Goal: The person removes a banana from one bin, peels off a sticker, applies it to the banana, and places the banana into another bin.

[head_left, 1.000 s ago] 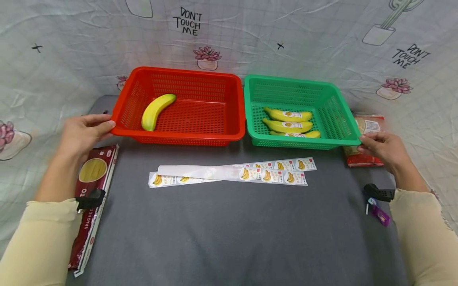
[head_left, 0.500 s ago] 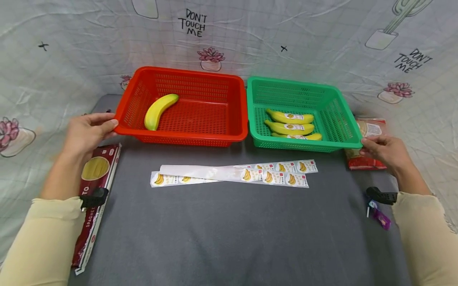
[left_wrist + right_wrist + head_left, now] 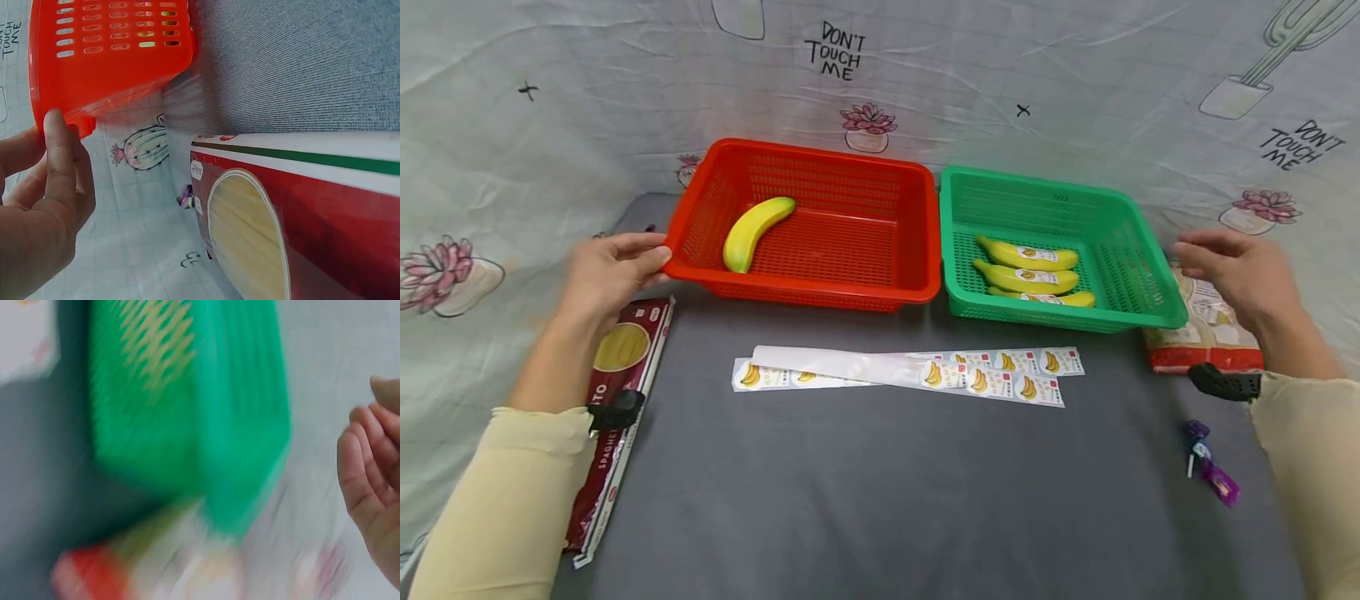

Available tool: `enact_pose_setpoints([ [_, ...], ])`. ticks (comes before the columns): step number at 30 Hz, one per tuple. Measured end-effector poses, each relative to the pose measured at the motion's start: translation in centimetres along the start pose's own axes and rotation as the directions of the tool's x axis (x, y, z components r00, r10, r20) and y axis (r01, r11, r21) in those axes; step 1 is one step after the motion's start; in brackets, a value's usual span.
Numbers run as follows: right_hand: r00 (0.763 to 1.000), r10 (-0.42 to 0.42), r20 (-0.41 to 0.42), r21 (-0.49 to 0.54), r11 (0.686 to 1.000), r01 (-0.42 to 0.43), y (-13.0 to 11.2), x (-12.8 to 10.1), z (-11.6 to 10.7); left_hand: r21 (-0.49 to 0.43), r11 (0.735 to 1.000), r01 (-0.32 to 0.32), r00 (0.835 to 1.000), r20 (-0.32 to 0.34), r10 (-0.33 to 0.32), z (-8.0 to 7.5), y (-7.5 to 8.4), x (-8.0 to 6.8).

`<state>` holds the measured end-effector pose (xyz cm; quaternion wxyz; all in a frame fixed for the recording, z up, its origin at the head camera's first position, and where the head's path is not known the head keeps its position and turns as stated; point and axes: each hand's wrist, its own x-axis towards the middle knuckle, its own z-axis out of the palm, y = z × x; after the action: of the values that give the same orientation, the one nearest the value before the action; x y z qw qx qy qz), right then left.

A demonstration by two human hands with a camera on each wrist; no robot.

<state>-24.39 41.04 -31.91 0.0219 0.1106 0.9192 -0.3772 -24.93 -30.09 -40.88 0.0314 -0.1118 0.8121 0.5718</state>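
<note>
In the head view my left hand (image 3: 613,279) pinches the near left corner of the red plastic basket (image 3: 805,296); the left wrist view shows the fingers at the basket's rim (image 3: 37,75). One unlabelled banana (image 3: 752,233) lies inside it. Right of it, close by, stands the green basket (image 3: 1060,315) with several bananas (image 3: 1026,277) bearing stickers. My right hand (image 3: 1243,275) is held off the green basket's right side, above a red-and-clear food packet (image 3: 1202,333). Its fingers are loosely bent with nothing in them, also in the right wrist view.
Strips of banana stickers (image 3: 992,383) and white backing paper lie crossed in front of the baskets. A dark red spaghetti pack (image 3: 617,400) lies under the left forearm. Small wrapped sweets (image 3: 1221,483) lie at the right. A printed cloth (image 3: 925,83) hangs behind.
My right hand has let go of the green basket's corner and moved up and to the right. The left hand keeps its hold on the red basket. The head view has shifted slightly.
</note>
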Motion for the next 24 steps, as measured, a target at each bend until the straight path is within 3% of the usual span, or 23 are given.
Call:
enact_pose_setpoints([
  [2, 0.995, -0.081, 0.060, -0.004, 0.997, 0.081, -3.5, 1.4, 1.4, -0.002, 1.000, 0.002, 1.000, -0.005, -0.002, -0.2, -0.1, 0.0],
  [5, 0.966, -0.214, 0.145, -0.010, 0.976, 0.218, -9.2, 3.7, 5.0, -0.022, 1.000, -0.001, 1.000, -0.009, 0.001, -0.4, -0.3, 0.0],
  [9, 0.897, -0.355, 0.263, -0.012, 0.929, 0.371, -16.8, 6.3, 11.5, -0.070, 0.997, -0.019, 1.000, -0.004, 0.019, -0.1, -0.5, 0.0],
  [13, 0.815, -0.432, 0.387, 0.047, 0.891, 0.451, -23.1, 8.9, 19.5, -0.109, 0.993, -0.045, 0.999, -0.002, 0.045, 0.0, -0.8, 0.2],
  [19, 0.676, -0.516, 0.526, 0.112, 0.830, 0.546, -28.7, 11.9, 30.4, -0.191, 0.981, -0.036, 0.999, 0.028, 0.042, -0.2, -1.0, 0.2],
  [24, 0.608, -0.537, 0.584, 0.173, 0.815, 0.554, -30.6, 13.7, 36.2, -0.231, 0.973, -0.030, 0.999, 0.029, 0.038, -0.7, -1.0, 0.0],
])
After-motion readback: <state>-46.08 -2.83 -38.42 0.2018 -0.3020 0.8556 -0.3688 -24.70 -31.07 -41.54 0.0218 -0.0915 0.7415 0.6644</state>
